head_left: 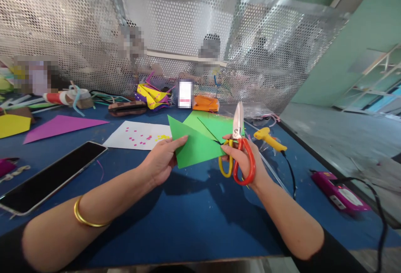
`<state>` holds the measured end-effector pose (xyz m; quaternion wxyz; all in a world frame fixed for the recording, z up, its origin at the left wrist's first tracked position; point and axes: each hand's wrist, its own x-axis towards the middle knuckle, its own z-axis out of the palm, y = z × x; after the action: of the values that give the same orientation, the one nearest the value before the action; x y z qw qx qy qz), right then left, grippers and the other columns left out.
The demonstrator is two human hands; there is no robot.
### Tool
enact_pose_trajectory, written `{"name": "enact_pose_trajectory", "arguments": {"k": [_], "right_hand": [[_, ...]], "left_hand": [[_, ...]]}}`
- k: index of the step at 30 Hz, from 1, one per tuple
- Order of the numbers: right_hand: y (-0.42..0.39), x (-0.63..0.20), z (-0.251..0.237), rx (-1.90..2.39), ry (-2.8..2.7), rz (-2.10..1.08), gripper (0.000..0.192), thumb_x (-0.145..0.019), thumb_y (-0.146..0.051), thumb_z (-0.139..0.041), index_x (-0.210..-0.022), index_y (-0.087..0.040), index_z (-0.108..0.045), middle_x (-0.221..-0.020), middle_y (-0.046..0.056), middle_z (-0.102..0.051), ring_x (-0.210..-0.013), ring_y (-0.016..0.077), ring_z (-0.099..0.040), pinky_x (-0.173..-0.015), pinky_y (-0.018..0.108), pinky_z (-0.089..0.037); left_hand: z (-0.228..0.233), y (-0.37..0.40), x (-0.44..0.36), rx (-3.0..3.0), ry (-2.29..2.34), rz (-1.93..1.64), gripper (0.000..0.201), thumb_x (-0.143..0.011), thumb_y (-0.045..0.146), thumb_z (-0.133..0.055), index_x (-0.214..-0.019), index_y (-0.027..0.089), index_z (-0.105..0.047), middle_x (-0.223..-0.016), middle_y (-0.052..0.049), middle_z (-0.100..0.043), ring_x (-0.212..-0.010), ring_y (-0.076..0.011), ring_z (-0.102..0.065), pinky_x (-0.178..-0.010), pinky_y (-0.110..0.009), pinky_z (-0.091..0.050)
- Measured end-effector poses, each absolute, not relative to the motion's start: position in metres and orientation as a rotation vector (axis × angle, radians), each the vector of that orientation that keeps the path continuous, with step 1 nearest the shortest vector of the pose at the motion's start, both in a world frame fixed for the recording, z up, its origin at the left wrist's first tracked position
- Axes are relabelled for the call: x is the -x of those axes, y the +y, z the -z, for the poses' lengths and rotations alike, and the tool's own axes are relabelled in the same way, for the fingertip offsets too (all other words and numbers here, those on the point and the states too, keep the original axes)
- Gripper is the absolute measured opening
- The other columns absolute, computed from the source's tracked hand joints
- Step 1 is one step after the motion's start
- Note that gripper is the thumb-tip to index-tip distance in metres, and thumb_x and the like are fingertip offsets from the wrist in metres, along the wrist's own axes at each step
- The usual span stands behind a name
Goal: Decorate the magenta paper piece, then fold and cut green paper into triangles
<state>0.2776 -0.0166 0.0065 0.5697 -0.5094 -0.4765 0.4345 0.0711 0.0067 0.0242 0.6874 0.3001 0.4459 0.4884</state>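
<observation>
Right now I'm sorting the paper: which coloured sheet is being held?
The green paper, pinched by the left hand; the purple triangle and yellow sheet lie on the table.

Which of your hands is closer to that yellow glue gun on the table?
Right. The right hand, holding the scissors, is just left of the yellow glue gun. The left hand is farther left, holding the green paper.

A craft workshop: coloured paper sheets (62,126) and a glue gun (268,138) on a blue worktable (188,214).
</observation>
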Motion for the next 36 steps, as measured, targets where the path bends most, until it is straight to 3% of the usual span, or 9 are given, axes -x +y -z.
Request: {"name": "enact_pose_trajectory", "arguments": {"k": [9,12,15,18,21,28,36], "right_hand": [[-0.017,-0.278,-0.008,1.176,-1.191,-1.138,0.040,-0.065,-0.036,-0.079,-0.097,-0.018,-0.065,-0.057,-0.004,-0.061,-0.052,0.0149,-0.061,-0.053,0.029,-0.049],[-0.017,-0.278,-0.009,1.163,-1.199,-1.093,0.039,-0.065,-0.035,-0.078,-0.096,-0.018,-0.063,-0.056,-0.004,-0.060,-0.052,0.0146,-0.059,-0.052,0.028,-0.047],[-0.016,-0.278,-0.010,1.148,-1.170,-1.033,0.039,-0.065,-0.034,-0.079,-0.096,-0.019,-0.062,-0.060,-0.005,-0.060,-0.053,0.0138,-0.059,-0.055,0.029,-0.048],[-0.015,-0.279,-0.010,1.143,-1.150,-1.028,0.040,-0.064,-0.033,-0.079,-0.096,-0.019,-0.061,-0.064,-0.005,-0.062,-0.055,0.0132,-0.060,-0.058,0.030,-0.050],[-0.015,-0.279,-0.008,1.140,-1.150,-1.063,0.041,-0.064,-0.035,-0.079,-0.097,-0.018,-0.061,-0.062,-0.005,-0.061,-0.053,0.0132,-0.059,-0.057,0.030,-0.050],[-0.013,-0.278,-0.005,1.159,-1.178,-1.033,0.042,-0.064,-0.037,-0.080,-0.096,-0.018,-0.061,-0.063,-0.005,-0.061,-0.053,0.0133,-0.060,-0.056,0.029,-0.051],[-0.012,-0.278,0.000,1.167,-1.213,-1.040,0.044,-0.062,-0.036,-0.082,-0.097,-0.018,-0.062,-0.067,-0.004,-0.062,-0.054,0.0146,-0.063,-0.057,0.030,-0.053]], "left_hand": [[-0.029,0.015,-0.066,-0.719,1.027,-1.134,0.010,-0.084,0.010,-0.064,-0.089,0.009,-0.073,-0.076,-0.012,-0.077,-0.060,-0.0200,-0.072,-0.060,-0.029,-0.061],[-0.031,0.018,-0.064,-0.687,1.013,-1.166,0.016,-0.091,0.022,-0.060,-0.090,0.011,-0.073,-0.079,-0.010,-0.077,-0.059,-0.0181,-0.071,-0.055,-0.027,-0.059],[-0.034,0.019,-0.062,-0.694,0.955,-1.188,0.035,-0.099,0.038,-0.047,-0.095,0.014,-0.073,-0.082,-0.009,-0.077,-0.059,-0.0174,-0.069,-0.049,-0.026,-0.055],[-0.036,0.019,-0.062,-0.716,0.876,-1.186,0.040,-0.101,0.036,-0.041,-0.099,0.012,-0.073,-0.084,-0.010,-0.077,-0.070,-0.0206,-0.072,-0.057,-0.028,-0.057],[-0.038,0.018,-0.063,-0.675,0.880,-1.238,0.025,-0.096,0.025,-0.051,-0.097,0.013,-0.073,-0.083,-0.009,-0.078,-0.075,-0.0205,-0.073,-0.061,-0.026,-0.057],[-0.032,0.022,-0.058,-0.808,0.961,-1.258,0.013,-0.080,0.020,-0.068,-0.086,0.011,-0.073,-0.074,-0.007,-0.075,-0.061,-0.0168,-0.068,-0.054,-0.024,-0.052],[-0.033,0.023,-0.056,-0.854,1.120,-1.284,0.015,-0.063,0.022,-0.081,-0.069,0.013,-0.072,-0.059,-0.002,-0.069,-0.050,-0.0146,-0.063,-0.048,-0.024,-0.049]]}}
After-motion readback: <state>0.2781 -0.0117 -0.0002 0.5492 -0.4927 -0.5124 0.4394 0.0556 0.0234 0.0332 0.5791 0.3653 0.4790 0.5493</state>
